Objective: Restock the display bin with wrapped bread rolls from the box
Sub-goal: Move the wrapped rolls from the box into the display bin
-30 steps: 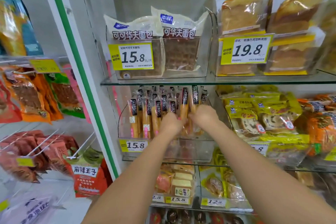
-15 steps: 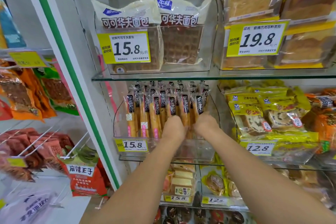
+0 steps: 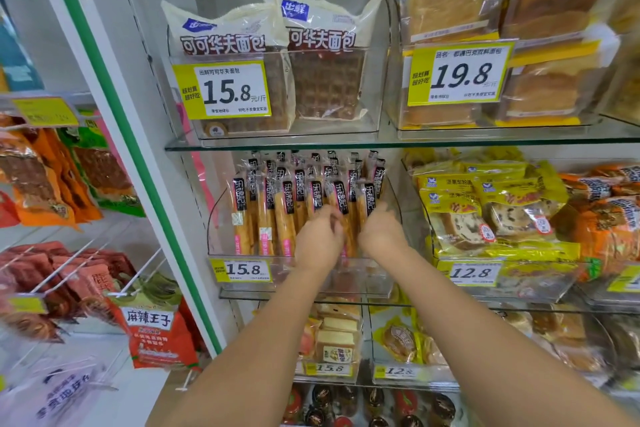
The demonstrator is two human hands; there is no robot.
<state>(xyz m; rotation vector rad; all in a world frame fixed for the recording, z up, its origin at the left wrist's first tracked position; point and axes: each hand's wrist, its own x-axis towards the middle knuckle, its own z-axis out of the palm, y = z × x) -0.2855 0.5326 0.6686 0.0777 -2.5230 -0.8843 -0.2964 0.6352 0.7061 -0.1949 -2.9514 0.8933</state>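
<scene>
Shop shelving, glass shelves (image 3: 346,143) one above another. Far left, snack packs (image 3: 45,177) hanging on wire hooks, beyond a green-edged upright (image 3: 114,135). Next, clear display bin (image 3: 221,218) on the middle shelf, yellow 15.8 price tag (image 3: 242,270) on its front. Standing upright inside, packed in rows: wrapped bread rolls (image 3: 273,211), black labels at the top. Left hand (image 3: 317,241) reaching over the bin front, fingers (image 3: 332,220) curled against the middle rolls, blurred; whether gripping one, cannot tell. Just beside it, right hand (image 3: 381,234), fingers (image 3: 380,211) up against the rightmost rolls, mostly hidden behind the hand; hold likewise unclear. Further right, yellow bread packs (image 3: 485,211) in a neighbouring bin.
</scene>
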